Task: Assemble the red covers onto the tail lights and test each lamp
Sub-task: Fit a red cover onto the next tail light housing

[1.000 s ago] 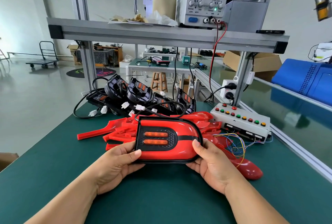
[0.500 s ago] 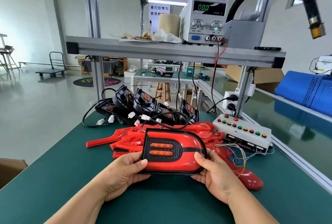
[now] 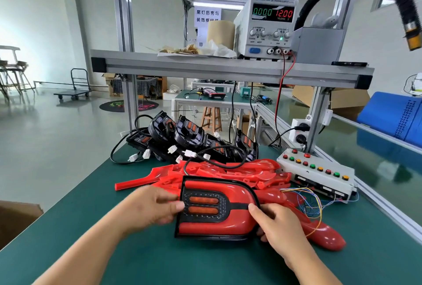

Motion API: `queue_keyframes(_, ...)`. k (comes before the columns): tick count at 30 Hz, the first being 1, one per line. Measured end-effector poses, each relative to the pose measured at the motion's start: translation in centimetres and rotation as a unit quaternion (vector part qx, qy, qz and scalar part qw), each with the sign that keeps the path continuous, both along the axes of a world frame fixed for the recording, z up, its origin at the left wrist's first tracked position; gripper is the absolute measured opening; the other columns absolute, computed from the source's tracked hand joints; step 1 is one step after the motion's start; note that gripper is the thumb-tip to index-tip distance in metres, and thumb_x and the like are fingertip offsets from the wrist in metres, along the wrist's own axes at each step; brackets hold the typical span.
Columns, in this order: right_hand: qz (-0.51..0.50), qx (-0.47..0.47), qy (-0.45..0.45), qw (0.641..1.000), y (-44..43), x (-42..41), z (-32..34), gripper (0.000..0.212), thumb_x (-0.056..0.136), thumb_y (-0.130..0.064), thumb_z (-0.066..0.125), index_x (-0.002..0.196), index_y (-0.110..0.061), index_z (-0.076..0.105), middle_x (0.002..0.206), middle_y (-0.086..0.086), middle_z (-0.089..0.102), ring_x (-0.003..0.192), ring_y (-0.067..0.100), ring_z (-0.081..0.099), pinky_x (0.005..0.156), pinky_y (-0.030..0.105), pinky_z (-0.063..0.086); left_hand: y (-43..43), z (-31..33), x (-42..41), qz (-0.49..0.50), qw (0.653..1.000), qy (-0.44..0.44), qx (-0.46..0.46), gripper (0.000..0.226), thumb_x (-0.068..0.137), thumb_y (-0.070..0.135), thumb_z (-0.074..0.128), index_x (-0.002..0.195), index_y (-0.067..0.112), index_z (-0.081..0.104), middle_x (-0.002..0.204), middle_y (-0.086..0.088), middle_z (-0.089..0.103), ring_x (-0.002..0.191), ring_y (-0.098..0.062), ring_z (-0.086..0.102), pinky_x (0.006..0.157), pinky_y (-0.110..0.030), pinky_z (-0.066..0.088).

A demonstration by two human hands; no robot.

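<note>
Head view. Left hand (image 3: 155, 207) pinches the left end of the tail light (image 3: 205, 207), thumb at the edge of the black lens panel and fingers curled behind; somewhat blurred. Right hand (image 3: 280, 227) grips the rounded right end, thumb on top by the black centre strip, fingers tucked beneath. Lamp sits low over the counter (image 3: 137, 257), face up, its red cover (image 3: 228, 223) seated inside the black rim. A black cable (image 3: 196, 159) loops off the far edge toward a white connector (image 3: 189, 153).

Behind it: pile of loose red covers (image 3: 239, 169), then bare black housings (image 3: 187, 134). To the right: button test box (image 3: 317, 170) with coloured wires. Power supply (image 3: 267, 26) on the shelf above reads zero current.

Judgement: light, stiff moulded plastic, likely hollow. The glossy cover looks slippery and easy to scuff, as do the orange lenses. Best hold is at the ends along the black rim, palms off the gloss. The trailing cable could snag on the pile. Lamp unlit; test seemingly not yet done.
</note>
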State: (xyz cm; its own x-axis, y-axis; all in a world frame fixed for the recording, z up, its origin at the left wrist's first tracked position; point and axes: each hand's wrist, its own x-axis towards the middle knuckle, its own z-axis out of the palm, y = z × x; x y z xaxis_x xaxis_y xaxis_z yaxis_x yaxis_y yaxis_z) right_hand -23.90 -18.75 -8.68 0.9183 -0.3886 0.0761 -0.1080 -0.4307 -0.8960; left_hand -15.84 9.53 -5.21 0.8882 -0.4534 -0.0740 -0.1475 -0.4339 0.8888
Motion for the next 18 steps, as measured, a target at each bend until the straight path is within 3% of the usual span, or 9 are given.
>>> queue_keyframes(3,-0.010,0.003,0.014,1.000,0.1,0.0,0.2,0.029,0.087,-0.050,0.063,0.079,-0.024,0.070,0.057,-0.005,0.069,0.049,0.010,0.064,0.051,0.021,0.049,-0.1,1.6,3.0,0.116,0.991,-0.063,-0.034,0.013,0.089,0.019,0.068,0.099,0.012,0.071,0.074,-0.003,0.074,0.066,-0.011,0.069,0.065,-0.024,0.058)
queue_keyframes(8,-0.020,-0.009,0.018,1.000,0.4,0.3,-0.2,0.034,0.092,-0.043,0.061,0.075,-0.016,0.069,0.057,-0.001,0.069,0.048,0.011,0.063,0.066,0.036,0.058,-4.3,4.0,8.5,0.153,0.982,-0.108,0.018,0.031,0.095,0.009,0.052,0.123,0.020,0.062,0.076,-0.006,0.070,0.059,-0.014,0.061,0.057,-0.023,0.051)
queue_keyframes(10,-0.018,-0.013,0.024,0.999,0.3,0.3,-0.2,0.034,0.095,-0.040,0.057,0.076,-0.014,0.068,0.057,0.001,0.068,0.047,0.009,0.061,0.067,0.035,0.058,-6.4,4.7,9.8,0.140,0.978,-0.127,0.090,0.038,0.097,0.015,0.049,0.133,0.025,0.056,0.093,-0.011,0.070,0.061,-0.018,0.058,0.060,-0.029,0.051)
queue_keyframes(12,-0.012,-0.042,0.026,0.999,0.1,0.2,-0.2,0.035,0.098,-0.037,0.053,0.078,-0.013,0.068,0.058,0.002,0.068,0.051,0.010,0.063,0.068,0.033,0.057,-8.0,5.4,10.6,0.114,0.952,-0.182,0.219,0.042,0.100,0.021,0.044,0.141,0.027,0.048,0.129,-0.013,0.059,0.068,-0.016,0.060,0.059,-0.024,0.050)
queue_keyframes(14,-0.010,-0.087,0.015,0.996,-0.1,0.2,-0.1,0.029,0.098,-0.034,0.052,0.078,-0.020,0.067,0.060,0.002,0.067,0.058,0.010,0.064,0.067,0.025,0.053,-9.1,5.7,11.2,0.088,0.917,-0.221,0.320,0.043,0.101,0.024,0.040,0.144,0.023,0.044,0.148,-0.010,0.044,0.106,-0.021,0.061,0.083,-0.026,0.049)
queue_keyframes(15,-0.011,-0.115,0.006,0.993,-0.2,0.1,0.0,0.025,0.098,-0.033,0.053,0.076,-0.026,0.065,0.062,-0.002,0.066,0.062,0.007,0.063,0.065,0.017,0.049,-9.5,5.8,11.5,0.080,0.902,-0.232,0.354,0.042,0.102,0.026,0.038,0.143,0.019,0.046,0.147,-0.010,0.045,0.121,-0.024,0.053,0.094,-0.029,0.044)
queue_keyframes(16,-0.013,-0.149,-0.004,0.989,-0.2,0.1,0.3,0.023,0.097,-0.032,0.054,0.075,-0.029,0.063,0.066,-0.006,0.064,0.065,0.004,0.061,0.063,0.010,0.044,-9.7,5.8,11.8,0.076,0.890,-0.240,0.381,0.039,0.102,0.027,0.037,0.137,0.016,0.052,0.141,-0.011,0.051,0.123,-0.026,0.051,0.098,-0.033,0.042)
queue_keyframes(18,-0.026,-0.213,-0.041,0.976,-0.6,0.4,1.0,0.020,0.095,-0.029,0.057,0.077,-0.029,0.065,0.074,-0.012,0.061,0.069,0.001,0.056,0.064,0.007,0.040,-9.9,5.8,12.4,0.082,0.872,-0.241,0.419,0.036,0.103,0.029,0.035,0.103,0.008,0.065,0.115,-0.013,0.063,0.096,-0.025,0.059,0.085,-0.036,0.047)
